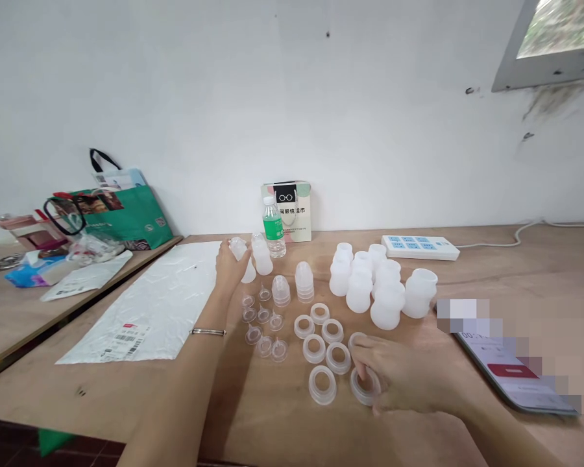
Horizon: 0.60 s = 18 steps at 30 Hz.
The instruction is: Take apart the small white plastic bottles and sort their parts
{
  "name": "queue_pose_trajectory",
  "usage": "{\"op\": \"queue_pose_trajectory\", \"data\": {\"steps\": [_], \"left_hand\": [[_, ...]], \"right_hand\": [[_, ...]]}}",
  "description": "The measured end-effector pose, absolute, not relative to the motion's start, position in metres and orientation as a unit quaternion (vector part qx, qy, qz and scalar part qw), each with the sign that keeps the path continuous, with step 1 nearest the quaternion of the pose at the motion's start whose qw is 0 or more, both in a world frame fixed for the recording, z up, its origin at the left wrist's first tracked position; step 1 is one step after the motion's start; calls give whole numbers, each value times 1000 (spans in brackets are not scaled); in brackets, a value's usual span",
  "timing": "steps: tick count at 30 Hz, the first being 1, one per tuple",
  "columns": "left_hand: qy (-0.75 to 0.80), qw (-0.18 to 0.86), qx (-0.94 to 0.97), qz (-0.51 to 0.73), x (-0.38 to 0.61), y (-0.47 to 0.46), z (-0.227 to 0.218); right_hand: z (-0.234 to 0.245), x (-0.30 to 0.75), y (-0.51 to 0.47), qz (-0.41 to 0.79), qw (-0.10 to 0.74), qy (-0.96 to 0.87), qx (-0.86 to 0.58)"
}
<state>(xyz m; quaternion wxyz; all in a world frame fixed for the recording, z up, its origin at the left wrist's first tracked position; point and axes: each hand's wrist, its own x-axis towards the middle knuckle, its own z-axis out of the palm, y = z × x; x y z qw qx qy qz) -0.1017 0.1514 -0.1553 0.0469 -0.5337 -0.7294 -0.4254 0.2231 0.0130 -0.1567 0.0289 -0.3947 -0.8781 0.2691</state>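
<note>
My left hand (230, 267) reaches forward and is closed around a translucent white plastic cap (238, 248) at the back left of the parts. My right hand (394, 376) lies on the wooden table (491, 279) with its fingers pinched on a clear plastic ring (365, 387). Several more clear rings (322, 384) lie in rows just left of it. Small clear funnel-shaped pieces (264, 316) sit between the two hands. Stacks of domed caps (304, 281) and a cluster of white cup-shaped bodies (387, 305) stand behind the rings.
A water bottle (273, 228) and a small paper bag (292, 209) stand at the wall. A power strip (420, 247) lies at the back right, a phone (511, 376) at the right, a white plastic mailer (160, 301) at the left, a green tote bag (121, 214) beyond.
</note>
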Motion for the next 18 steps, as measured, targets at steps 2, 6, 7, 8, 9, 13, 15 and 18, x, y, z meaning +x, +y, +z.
{"op": "queue_pose_trajectory", "data": {"steps": [2,6,7,8,9,13,15,18], "left_hand": [[-732,30,-527,-431,-104,158,-156],[-730,47,-496,-467,-107,154,-144],[-722,68,-487,-487,-104,149,-138],[-701,89,-482,-518,-99,141,-131],[-674,103,-484,-549,-92,131,-124],[-443,-83,-601,-660,-36,71,-98],[-391,-240,-659,-596,-1,37,-94],[-364,-395,-690,-485,42,4,-100]], "right_hand": [[-158,226,13,259,23,-882,-394],[-145,234,14,350,98,-851,-379],[-141,235,15,379,127,-840,-366],[-137,236,16,404,158,-829,-353],[-135,236,17,422,194,-816,-343],[-142,226,19,403,421,-734,-349],[-149,218,16,391,479,-706,-347],[-154,207,9,472,436,-697,-318]]}}
